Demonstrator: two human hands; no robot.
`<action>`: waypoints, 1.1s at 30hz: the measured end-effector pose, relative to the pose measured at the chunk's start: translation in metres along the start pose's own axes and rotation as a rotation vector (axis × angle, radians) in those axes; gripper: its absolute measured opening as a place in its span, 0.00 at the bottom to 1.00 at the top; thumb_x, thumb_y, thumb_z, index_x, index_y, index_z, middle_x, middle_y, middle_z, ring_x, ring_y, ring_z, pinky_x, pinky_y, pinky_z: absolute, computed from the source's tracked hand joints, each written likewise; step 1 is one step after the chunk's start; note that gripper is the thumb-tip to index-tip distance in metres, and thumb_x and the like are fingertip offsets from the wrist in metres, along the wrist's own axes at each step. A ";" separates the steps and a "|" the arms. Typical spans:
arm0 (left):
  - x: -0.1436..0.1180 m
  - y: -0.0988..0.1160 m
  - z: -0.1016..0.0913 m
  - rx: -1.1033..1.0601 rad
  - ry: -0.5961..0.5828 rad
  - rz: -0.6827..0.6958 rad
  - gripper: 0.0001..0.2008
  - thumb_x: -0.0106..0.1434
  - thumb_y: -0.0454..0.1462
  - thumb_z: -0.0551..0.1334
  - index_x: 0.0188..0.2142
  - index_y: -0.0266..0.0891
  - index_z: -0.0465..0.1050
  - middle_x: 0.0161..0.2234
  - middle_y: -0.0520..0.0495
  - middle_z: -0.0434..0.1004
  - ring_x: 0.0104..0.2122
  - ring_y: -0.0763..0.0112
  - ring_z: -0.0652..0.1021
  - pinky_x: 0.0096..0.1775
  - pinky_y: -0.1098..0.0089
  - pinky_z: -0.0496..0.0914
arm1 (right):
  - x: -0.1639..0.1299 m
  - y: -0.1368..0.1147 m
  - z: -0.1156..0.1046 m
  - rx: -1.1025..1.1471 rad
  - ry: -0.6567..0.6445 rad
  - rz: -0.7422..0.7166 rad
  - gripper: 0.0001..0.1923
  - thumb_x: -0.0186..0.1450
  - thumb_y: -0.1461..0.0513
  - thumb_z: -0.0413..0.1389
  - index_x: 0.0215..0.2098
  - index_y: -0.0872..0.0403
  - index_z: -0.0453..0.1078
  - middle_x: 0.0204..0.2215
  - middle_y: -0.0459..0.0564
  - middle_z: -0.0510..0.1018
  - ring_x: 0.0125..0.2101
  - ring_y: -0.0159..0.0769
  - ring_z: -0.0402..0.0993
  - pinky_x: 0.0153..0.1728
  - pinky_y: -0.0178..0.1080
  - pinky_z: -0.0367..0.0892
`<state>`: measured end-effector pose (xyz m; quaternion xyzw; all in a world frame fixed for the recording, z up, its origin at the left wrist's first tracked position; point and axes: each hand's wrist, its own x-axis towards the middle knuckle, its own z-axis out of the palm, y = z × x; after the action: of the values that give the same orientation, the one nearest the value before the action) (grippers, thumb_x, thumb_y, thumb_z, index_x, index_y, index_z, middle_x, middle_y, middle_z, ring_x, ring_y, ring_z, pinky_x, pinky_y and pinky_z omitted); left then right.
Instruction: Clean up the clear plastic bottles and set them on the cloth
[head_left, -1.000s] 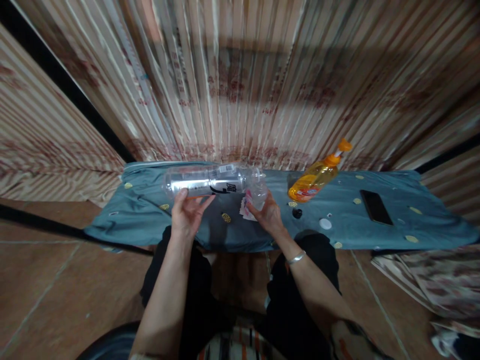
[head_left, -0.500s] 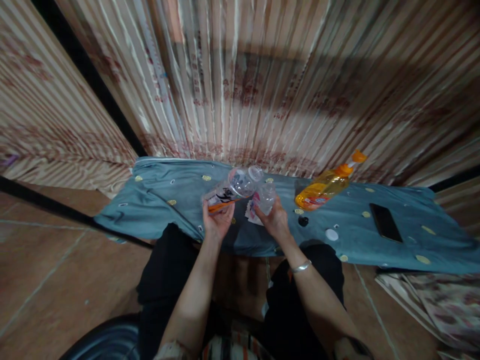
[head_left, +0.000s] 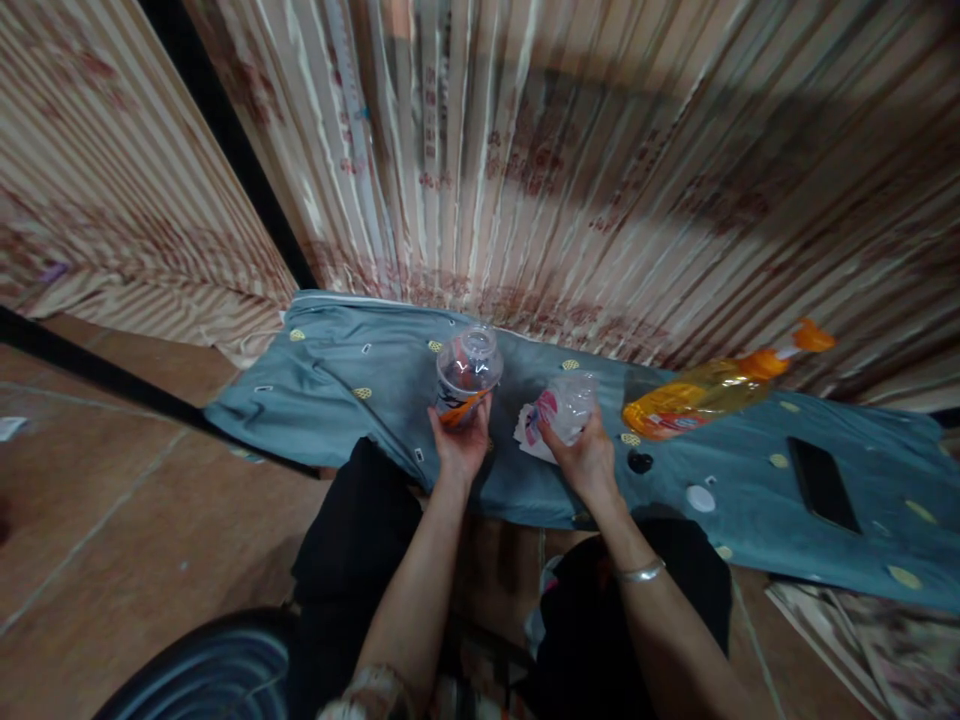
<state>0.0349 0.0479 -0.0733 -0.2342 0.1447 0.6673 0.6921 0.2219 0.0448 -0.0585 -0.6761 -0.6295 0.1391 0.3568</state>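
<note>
As I look down from the head camera, my left hand [head_left: 459,448] is wrapped around a large clear plastic bottle [head_left: 466,375], which stands roughly upright with its mouth toward me, over the near edge of the blue cloth [head_left: 352,350]. An orange band of label shows just above my fingers. My right hand [head_left: 587,462] is closed on a small clear plastic cup [head_left: 571,404], tilted a little, just to the right of the bottle and clear of it. The two hands are near each other but not touching. Under the cup, on the cloth, lies a small white and pink packet [head_left: 531,428]. Further right, an orange dish-soap bottle [head_left: 705,392] with a pump top lies on its side. A small black cap [head_left: 640,462] sits near it, and a white lid [head_left: 700,497] a bit beyond that. A black phone [head_left: 823,484] lies flat toward the far right of the cloth. A silver bangle [head_left: 640,573] circles my right wrist. Behind the cloth hangs a striped curtain [head_left: 570,170].
</note>
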 end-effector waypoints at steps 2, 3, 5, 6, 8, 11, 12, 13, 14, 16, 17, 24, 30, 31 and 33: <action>0.000 0.001 -0.002 -0.011 0.003 -0.015 0.36 0.70 0.55 0.56 0.68 0.31 0.60 0.57 0.26 0.74 0.55 0.54 0.79 0.33 0.73 0.80 | -0.001 -0.002 -0.001 -0.004 0.006 0.012 0.52 0.57 0.32 0.55 0.61 0.65 0.64 0.41 0.68 0.83 0.39 0.58 0.83 0.40 0.52 0.75; 0.000 0.002 -0.002 -0.015 0.003 -0.023 0.37 0.70 0.55 0.55 0.68 0.31 0.61 0.57 0.26 0.74 0.56 0.54 0.79 0.33 0.74 0.80 | -0.001 -0.002 -0.001 -0.005 0.009 0.013 0.52 0.57 0.32 0.55 0.61 0.65 0.64 0.41 0.68 0.83 0.39 0.58 0.83 0.39 0.52 0.75; -0.001 0.003 -0.003 -0.024 0.004 -0.036 0.37 0.71 0.56 0.54 0.68 0.32 0.61 0.57 0.27 0.74 0.57 0.54 0.78 0.32 0.76 0.80 | -0.002 -0.002 -0.001 0.000 0.015 0.007 0.52 0.57 0.32 0.54 0.61 0.65 0.64 0.40 0.67 0.83 0.38 0.58 0.83 0.39 0.51 0.75; -0.001 0.003 -0.003 -0.027 0.004 -0.041 0.37 0.71 0.57 0.53 0.68 0.32 0.61 0.57 0.27 0.74 0.57 0.54 0.78 0.32 0.76 0.79 | -0.002 -0.002 -0.001 0.004 0.018 0.002 0.52 0.58 0.32 0.54 0.61 0.65 0.64 0.41 0.67 0.83 0.38 0.57 0.83 0.39 0.51 0.76; -0.001 0.003 -0.004 -0.033 0.005 -0.048 0.37 0.71 0.57 0.53 0.68 0.33 0.60 0.58 0.27 0.74 0.58 0.54 0.78 0.31 0.76 0.79 | -0.002 -0.002 -0.002 0.008 0.020 -0.005 0.51 0.58 0.32 0.54 0.61 0.64 0.64 0.41 0.67 0.83 0.39 0.57 0.83 0.39 0.51 0.76; -0.001 0.003 -0.004 -0.038 0.007 -0.049 0.37 0.70 0.56 0.54 0.69 0.34 0.59 0.59 0.28 0.73 0.58 0.53 0.78 0.30 0.75 0.80 | -0.002 -0.002 -0.002 0.011 0.011 0.000 0.51 0.58 0.33 0.55 0.61 0.64 0.65 0.40 0.66 0.84 0.39 0.58 0.83 0.40 0.51 0.76; -0.001 0.003 -0.004 -0.039 0.007 -0.049 0.38 0.70 0.56 0.55 0.70 0.35 0.58 0.59 0.28 0.73 0.58 0.52 0.78 0.30 0.74 0.80 | -0.002 -0.002 -0.002 0.010 0.009 0.004 0.51 0.58 0.32 0.55 0.61 0.64 0.64 0.40 0.66 0.84 0.39 0.58 0.83 0.40 0.51 0.76; -0.001 0.003 -0.004 -0.039 0.008 -0.050 0.38 0.69 0.56 0.57 0.70 0.36 0.58 0.60 0.28 0.72 0.58 0.52 0.78 0.30 0.73 0.80 | -0.002 -0.002 -0.002 0.009 0.008 0.008 0.52 0.57 0.32 0.55 0.61 0.65 0.64 0.40 0.66 0.84 0.39 0.58 0.83 0.40 0.52 0.76; -0.002 0.004 -0.004 -0.039 0.011 -0.051 0.39 0.68 0.56 0.58 0.70 0.36 0.57 0.60 0.28 0.72 0.58 0.51 0.78 0.30 0.73 0.80 | -0.001 -0.001 -0.001 0.006 0.010 0.011 0.53 0.57 0.31 0.54 0.62 0.65 0.64 0.40 0.67 0.84 0.38 0.58 0.83 0.40 0.52 0.76; -0.005 0.004 -0.004 -0.045 0.021 -0.056 0.40 0.68 0.57 0.58 0.71 0.36 0.55 0.61 0.27 0.71 0.58 0.51 0.77 0.30 0.73 0.80 | -0.001 -0.001 -0.001 -0.002 0.014 0.016 0.53 0.57 0.31 0.54 0.62 0.65 0.63 0.41 0.67 0.83 0.39 0.59 0.83 0.40 0.52 0.75; -0.006 0.004 -0.004 -0.049 0.028 -0.059 0.41 0.69 0.58 0.56 0.71 0.35 0.55 0.61 0.27 0.70 0.58 0.52 0.77 0.30 0.73 0.80 | -0.001 -0.001 -0.001 -0.007 0.013 0.019 0.53 0.57 0.31 0.54 0.62 0.65 0.63 0.41 0.68 0.83 0.39 0.59 0.83 0.40 0.52 0.75; -0.016 0.005 -0.001 -0.029 0.061 -0.070 0.43 0.71 0.61 0.48 0.71 0.31 0.53 0.59 0.25 0.72 0.56 0.55 0.79 0.29 0.75 0.80 | 0.001 0.000 0.000 -0.024 0.007 0.014 0.52 0.57 0.33 0.55 0.62 0.66 0.62 0.44 0.71 0.82 0.44 0.61 0.82 0.43 0.53 0.75; -0.026 0.003 -0.002 0.091 0.059 -0.061 0.44 0.72 0.61 0.44 0.71 0.28 0.53 0.51 0.27 0.78 0.48 0.58 0.83 0.30 0.73 0.80 | 0.002 0.004 0.002 -0.002 0.004 -0.027 0.49 0.59 0.37 0.57 0.64 0.65 0.61 0.46 0.70 0.82 0.46 0.60 0.82 0.44 0.53 0.75; -0.030 0.001 -0.003 0.128 0.060 -0.060 0.43 0.72 0.60 0.43 0.70 0.26 0.55 0.49 0.26 0.79 0.46 0.59 0.84 0.31 0.73 0.80 | 0.002 0.004 0.002 0.001 0.002 -0.031 0.49 0.59 0.38 0.57 0.64 0.65 0.61 0.46 0.70 0.82 0.46 0.59 0.82 0.44 0.53 0.76; -0.037 -0.005 -0.008 0.220 0.064 -0.054 0.38 0.75 0.55 0.44 0.67 0.24 0.59 0.45 0.27 0.80 0.40 0.60 0.85 0.33 0.72 0.81 | 0.002 0.004 0.002 0.012 0.001 -0.032 0.47 0.59 0.39 0.58 0.64 0.65 0.61 0.47 0.69 0.82 0.46 0.58 0.82 0.44 0.52 0.76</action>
<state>0.0383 0.0127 -0.0602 -0.1819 0.2327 0.6207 0.7263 0.2239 0.0473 -0.0622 -0.6638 -0.6393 0.1368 0.3633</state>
